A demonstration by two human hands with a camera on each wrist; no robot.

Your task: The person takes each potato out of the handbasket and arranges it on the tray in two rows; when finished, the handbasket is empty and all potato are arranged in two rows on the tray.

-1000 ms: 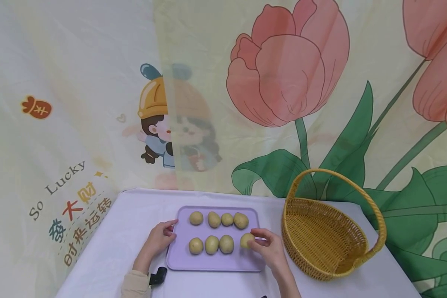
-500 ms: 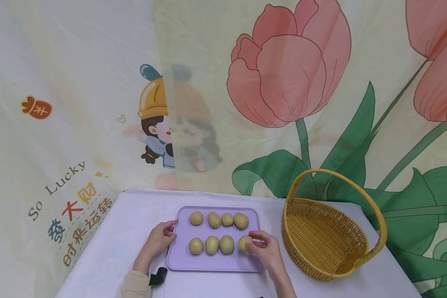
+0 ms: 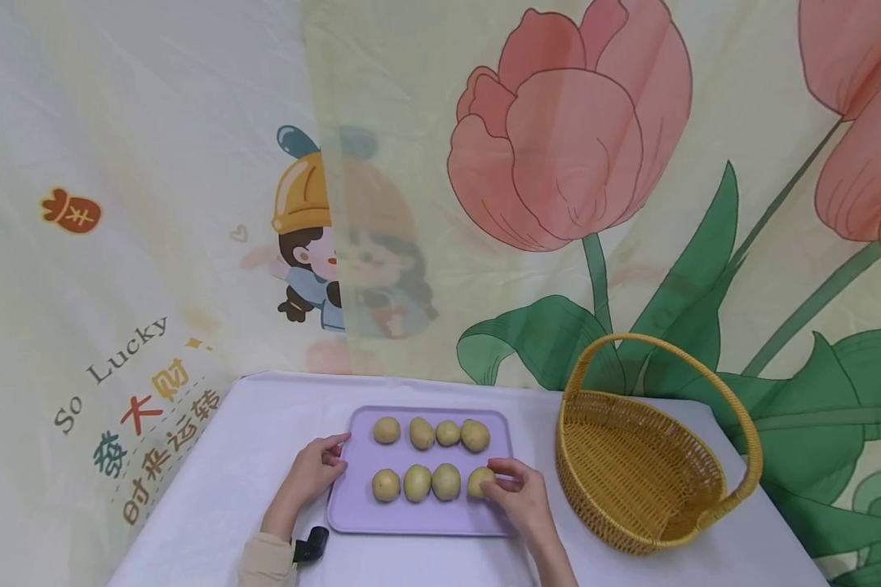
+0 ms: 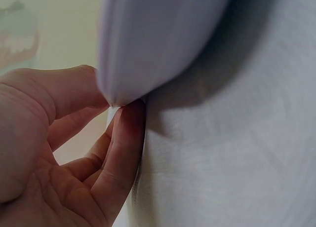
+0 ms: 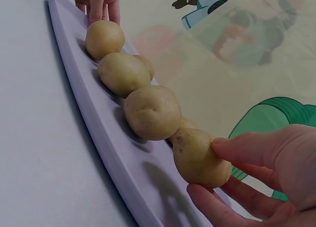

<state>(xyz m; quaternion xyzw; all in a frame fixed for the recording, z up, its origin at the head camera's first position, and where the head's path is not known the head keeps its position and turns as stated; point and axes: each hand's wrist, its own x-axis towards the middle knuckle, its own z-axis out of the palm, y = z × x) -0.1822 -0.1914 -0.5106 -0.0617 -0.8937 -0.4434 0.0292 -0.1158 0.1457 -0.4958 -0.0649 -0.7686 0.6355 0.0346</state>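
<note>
A lilac tray [image 3: 411, 522] bears two rows of yellowish potatoes. My right hand [image 3: 523, 494] pinches a potato [image 5: 200, 160] at the right end of the near row, between thumb and fingers. In the right wrist view it hangs just over the tray, its shadow below. Next to it in the near row lies another potato [image 3: 446, 482]; the far row ends at the right with a potato [image 3: 475, 435]. On the tray's left side, my left hand [image 3: 314, 470] grips the rim; the left wrist view shows its fingertips [image 4: 131, 113] at the tray's edge.
A wicker basket [image 3: 631, 465] with a tall arched handle stands right of the tray, with no potatoes visible inside. White cloth [image 3: 264, 424] covers the table. Behind rises a printed curtain [image 3: 382, 81] with tulips and a cartoon figure.
My right hand has moved slightly left and nearer with its potato, closer to the neighbouring one in the near row. The left hand has kept its place at the tray.
</note>
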